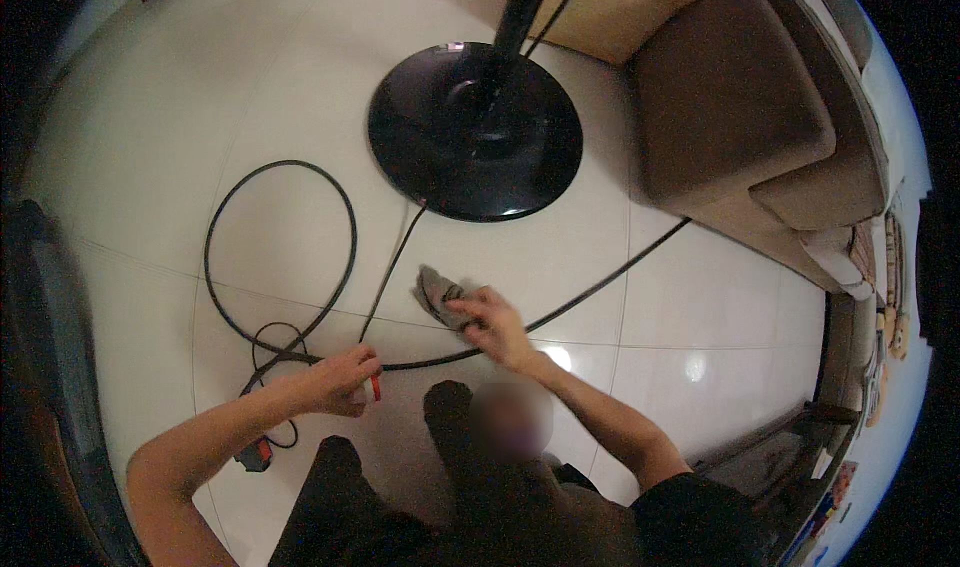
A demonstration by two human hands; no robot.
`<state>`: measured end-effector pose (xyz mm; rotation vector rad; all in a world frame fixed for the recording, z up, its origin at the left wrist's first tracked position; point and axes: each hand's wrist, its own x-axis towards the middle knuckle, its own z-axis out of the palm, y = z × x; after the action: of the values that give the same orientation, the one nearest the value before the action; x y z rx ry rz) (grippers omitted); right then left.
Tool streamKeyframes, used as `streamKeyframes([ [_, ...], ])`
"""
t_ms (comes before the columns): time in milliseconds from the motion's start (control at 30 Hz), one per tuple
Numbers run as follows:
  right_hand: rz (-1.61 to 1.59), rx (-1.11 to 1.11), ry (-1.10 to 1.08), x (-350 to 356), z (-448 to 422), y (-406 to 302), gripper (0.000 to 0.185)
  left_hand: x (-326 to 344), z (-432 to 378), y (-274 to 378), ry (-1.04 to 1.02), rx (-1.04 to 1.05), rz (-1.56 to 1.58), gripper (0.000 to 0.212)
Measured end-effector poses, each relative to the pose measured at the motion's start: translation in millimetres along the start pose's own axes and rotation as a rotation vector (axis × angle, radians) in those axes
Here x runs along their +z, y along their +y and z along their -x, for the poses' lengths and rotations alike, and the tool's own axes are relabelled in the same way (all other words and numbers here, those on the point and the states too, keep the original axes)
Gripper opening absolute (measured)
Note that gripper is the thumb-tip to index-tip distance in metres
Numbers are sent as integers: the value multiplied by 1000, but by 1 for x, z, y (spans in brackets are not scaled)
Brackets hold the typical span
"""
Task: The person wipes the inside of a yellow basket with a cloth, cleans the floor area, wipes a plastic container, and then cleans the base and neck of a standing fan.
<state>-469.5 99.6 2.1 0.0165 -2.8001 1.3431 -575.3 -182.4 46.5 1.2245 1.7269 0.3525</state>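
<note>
My left hand [341,382] is closed around a small white and red item [369,389], mostly hidden by the fingers. A thin black cord [390,271] runs from the round black pedestal base [480,169] down to this hand. In my right hand [495,327] is a crumpled grey cloth [435,293], held over the floor just below the base. The hand looks slightly blurred. Under both hands passes a thick black cable [442,358], which lies in a large loop at the left.
A brown sofa [735,94] and a tan upholstered piece [607,12] stand at upper right. The black pole [521,12] rises from the base. A black and red block [256,454] lies on the tiled floor [150,154], by my left forearm. Dark furniture [64,387] edges the left side.
</note>
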Motion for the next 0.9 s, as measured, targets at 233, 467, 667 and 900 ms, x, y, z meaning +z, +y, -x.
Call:
streamKeyframes([
  [233,42,251,581,-131,-79,97,49,35,9,-16,253,13,110,59],
  [467,614,112,628,-40,-105,88,64,54,0,-34,493,34,290,56],
  [667,625,-145,362,-28,-144,62,62,72,-10,-49,525,158,293,62],
  [900,770,-249,304,-23,-317,57,45,80,-4,-52,532,237,304,75],
])
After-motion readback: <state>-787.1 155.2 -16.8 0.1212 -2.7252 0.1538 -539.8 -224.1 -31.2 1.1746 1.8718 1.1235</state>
